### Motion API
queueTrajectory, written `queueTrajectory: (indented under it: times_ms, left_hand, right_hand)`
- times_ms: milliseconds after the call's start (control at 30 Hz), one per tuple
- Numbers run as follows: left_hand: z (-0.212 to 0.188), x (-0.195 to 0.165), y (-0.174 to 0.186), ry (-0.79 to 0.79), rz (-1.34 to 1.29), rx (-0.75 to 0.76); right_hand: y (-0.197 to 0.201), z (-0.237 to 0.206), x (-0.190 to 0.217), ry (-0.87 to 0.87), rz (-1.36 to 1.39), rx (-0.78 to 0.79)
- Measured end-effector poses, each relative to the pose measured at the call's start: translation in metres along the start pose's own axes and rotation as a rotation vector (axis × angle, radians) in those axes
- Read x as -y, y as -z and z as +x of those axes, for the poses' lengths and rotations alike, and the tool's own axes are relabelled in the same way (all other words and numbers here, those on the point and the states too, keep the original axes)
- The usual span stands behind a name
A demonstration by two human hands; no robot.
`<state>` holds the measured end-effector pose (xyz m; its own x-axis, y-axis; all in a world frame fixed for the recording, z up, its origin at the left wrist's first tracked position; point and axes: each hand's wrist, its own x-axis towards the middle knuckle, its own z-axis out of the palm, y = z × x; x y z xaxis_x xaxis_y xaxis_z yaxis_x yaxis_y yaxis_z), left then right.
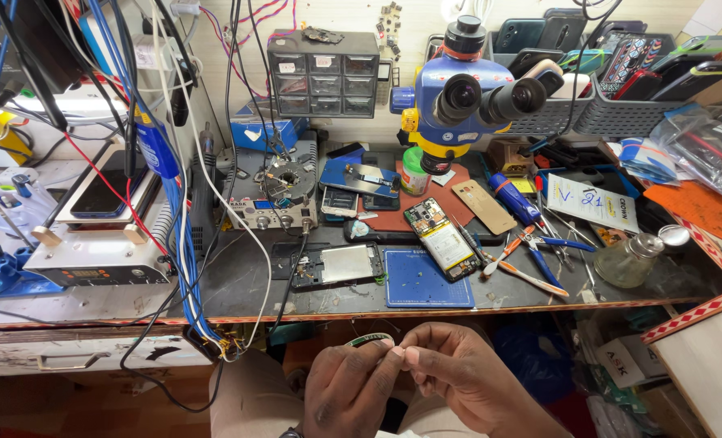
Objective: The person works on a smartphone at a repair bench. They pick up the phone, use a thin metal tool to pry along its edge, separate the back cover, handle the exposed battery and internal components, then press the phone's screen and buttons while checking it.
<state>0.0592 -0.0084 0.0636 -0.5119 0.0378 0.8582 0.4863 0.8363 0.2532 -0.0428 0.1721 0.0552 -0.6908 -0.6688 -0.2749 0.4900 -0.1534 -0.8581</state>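
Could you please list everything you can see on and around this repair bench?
Stereo microscope: one, blue and yellow, bench back centre.
Opened phone with exposed board: one, under the microscope.
Blue square work mat: one, front edge.
Dark phone frame with silver plate: one, left of the mat.
Small-parts drawer cabinet: one, grey, against the wall.
Grey baskets of phones: two, back right.
Glass bottle: one, clear, right side.
Pliers and tweezers: several, blue and orange handles.
Thin green wire: one, pinched by both hands.
Left hand; right hand: below the bench edge.
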Motion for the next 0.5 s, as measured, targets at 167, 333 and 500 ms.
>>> queueTrajectory:
  times_ms: [167, 333, 500]
  left_hand:
    - [0.004, 0.006, -0.007, 0.132, -0.152, -0.007]
    - [0.007, 0.01, -0.005, 0.528, -0.537, 0.172]
    - [0.003, 0.016, -0.012, 0.943, -0.718, 0.228]
  right_hand:
    - [-0.001, 0.003, 0.001, 0.093, -0.114, 0.009]
    - [-0.004, 0.001, 0.012, 0.169, -0.399, -0.034]
    - [-0.011, 0.0, 0.013, 0.175, -0.454, -0.045]
